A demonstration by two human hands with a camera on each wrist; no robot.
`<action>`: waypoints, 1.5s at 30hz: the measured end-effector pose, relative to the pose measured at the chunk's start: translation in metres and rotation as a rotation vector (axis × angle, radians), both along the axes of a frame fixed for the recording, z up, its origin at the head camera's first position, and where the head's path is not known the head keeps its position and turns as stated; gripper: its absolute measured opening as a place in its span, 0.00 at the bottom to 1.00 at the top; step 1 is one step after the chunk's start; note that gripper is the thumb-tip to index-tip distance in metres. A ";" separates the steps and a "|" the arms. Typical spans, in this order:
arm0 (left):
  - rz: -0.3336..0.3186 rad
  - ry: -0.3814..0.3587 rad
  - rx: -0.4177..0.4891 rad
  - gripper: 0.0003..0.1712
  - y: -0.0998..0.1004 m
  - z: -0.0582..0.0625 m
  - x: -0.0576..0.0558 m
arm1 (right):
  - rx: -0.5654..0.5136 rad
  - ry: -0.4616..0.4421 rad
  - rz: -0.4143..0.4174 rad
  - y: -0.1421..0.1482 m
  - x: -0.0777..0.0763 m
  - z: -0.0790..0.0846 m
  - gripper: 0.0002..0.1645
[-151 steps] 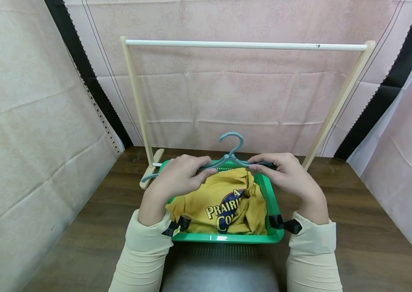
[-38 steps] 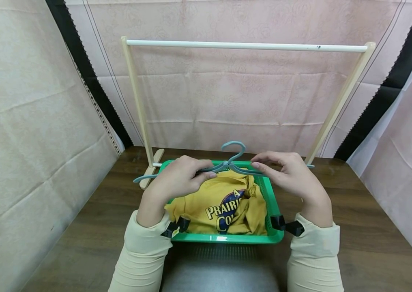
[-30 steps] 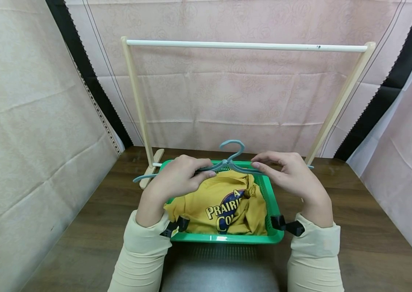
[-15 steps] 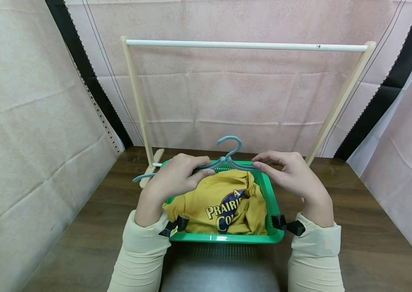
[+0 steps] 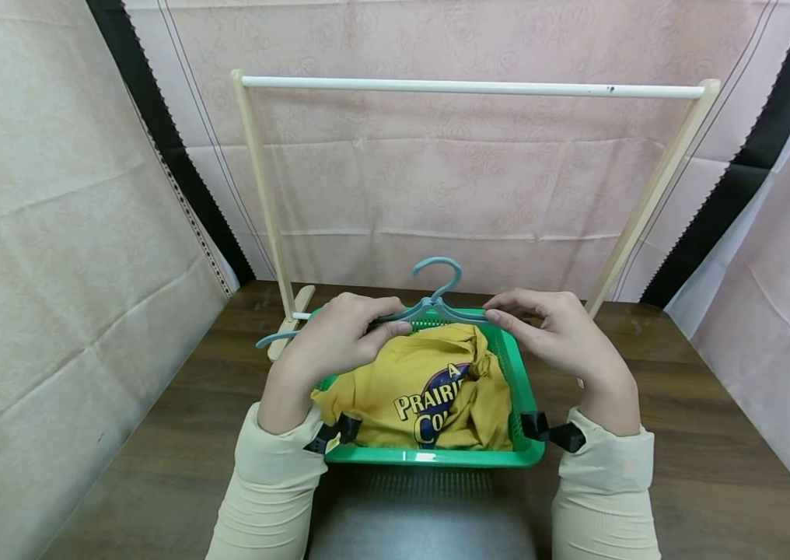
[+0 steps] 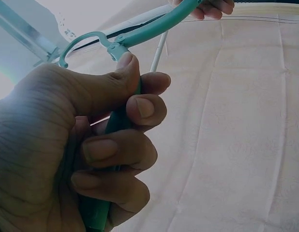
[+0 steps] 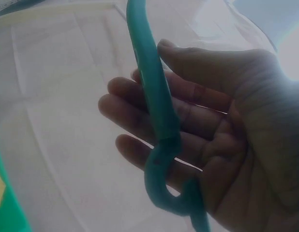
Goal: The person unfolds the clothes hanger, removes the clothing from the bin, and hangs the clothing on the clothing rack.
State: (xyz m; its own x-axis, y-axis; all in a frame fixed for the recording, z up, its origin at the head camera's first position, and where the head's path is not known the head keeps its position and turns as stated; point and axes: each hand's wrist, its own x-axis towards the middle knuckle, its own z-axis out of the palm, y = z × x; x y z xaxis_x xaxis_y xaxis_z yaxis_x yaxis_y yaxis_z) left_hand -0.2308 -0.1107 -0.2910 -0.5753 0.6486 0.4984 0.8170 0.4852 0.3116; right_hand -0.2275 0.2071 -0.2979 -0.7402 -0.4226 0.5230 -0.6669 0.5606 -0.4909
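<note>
A light-blue folding clothes hanger [image 5: 431, 305] spans both hands above a green basket [image 5: 437, 458], its hook upright and a joint at its centre. My left hand [image 5: 339, 341] grips the left arm of the hanger, and the tip of that arm sticks out past the wrist. In the left wrist view the fingers [image 6: 123, 150] curl round it, thumb near the joint. My right hand [image 5: 550, 333] holds the other arm lightly between thumb and fingers, as the right wrist view shows. That arm's end is hidden behind the right hand. In the basket lies a crumpled yellow printed garment [image 5: 374, 389].
A rack with a white top bar [image 5: 465, 86] and pale wooden posts stands behind the basket, one foot [image 5: 290, 327] at the left. Patterned cloth walls [image 5: 395, 194] close off the back and sides. Brown table [image 5: 647, 389] surrounds the basket.
The hanger's hook has risen and shifted slightly left over the last second. Its right end, which showed beyond my right hand, is now hidden. Both hands have barely moved.
</note>
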 end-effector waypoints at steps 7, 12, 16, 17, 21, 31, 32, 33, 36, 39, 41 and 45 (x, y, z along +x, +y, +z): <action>-0.008 0.020 0.019 0.06 0.002 0.001 0.001 | 0.003 0.003 -0.007 0.002 0.002 0.000 0.08; 0.003 0.022 0.026 0.05 0.004 0.000 0.003 | 0.001 0.011 0.009 0.002 0.003 0.000 0.08; 0.008 0.039 -0.005 0.07 0.014 -0.001 0.005 | 0.011 0.021 0.059 -0.004 0.006 0.000 0.09; 0.008 0.045 -0.018 0.07 0.018 -0.002 0.006 | 0.009 0.025 0.080 -0.006 0.007 0.001 0.09; 0.002 0.057 -0.089 0.10 0.034 -0.004 0.009 | -0.032 0.040 0.204 -0.019 0.010 0.004 0.11; 0.038 0.107 -0.099 0.09 0.050 -0.013 0.010 | -0.060 0.051 0.241 -0.017 0.013 0.006 0.12; 0.043 0.107 -0.090 0.09 0.050 -0.014 0.010 | -0.060 0.049 0.226 -0.015 0.013 0.006 0.12; 0.051 0.105 -0.080 0.10 0.050 -0.015 0.010 | -0.061 0.044 0.213 -0.013 0.013 0.006 0.12; 0.092 0.131 -0.067 0.14 0.047 -0.013 0.008 | -0.065 0.039 0.163 -0.007 0.013 0.005 0.09; 0.150 0.164 -0.109 0.19 0.042 -0.002 0.001 | -0.095 0.018 0.124 0.004 0.011 0.004 0.09; 0.189 0.151 -0.166 0.24 0.037 0.007 -0.008 | -0.103 0.031 0.069 0.015 0.010 0.004 0.09; 0.226 -0.005 -0.251 0.29 0.026 0.022 -0.030 | -0.102 0.064 -0.047 0.038 0.012 0.003 0.11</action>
State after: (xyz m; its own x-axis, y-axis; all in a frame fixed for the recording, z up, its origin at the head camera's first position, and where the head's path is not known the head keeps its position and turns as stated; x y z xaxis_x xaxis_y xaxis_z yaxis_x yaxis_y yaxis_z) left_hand -0.2610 -0.0847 -0.2694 -0.7205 0.6067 0.3359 0.6789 0.7159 0.1631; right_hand -0.2150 0.2446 -0.2945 -0.7219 -0.3306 0.6080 -0.6726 0.5417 -0.5041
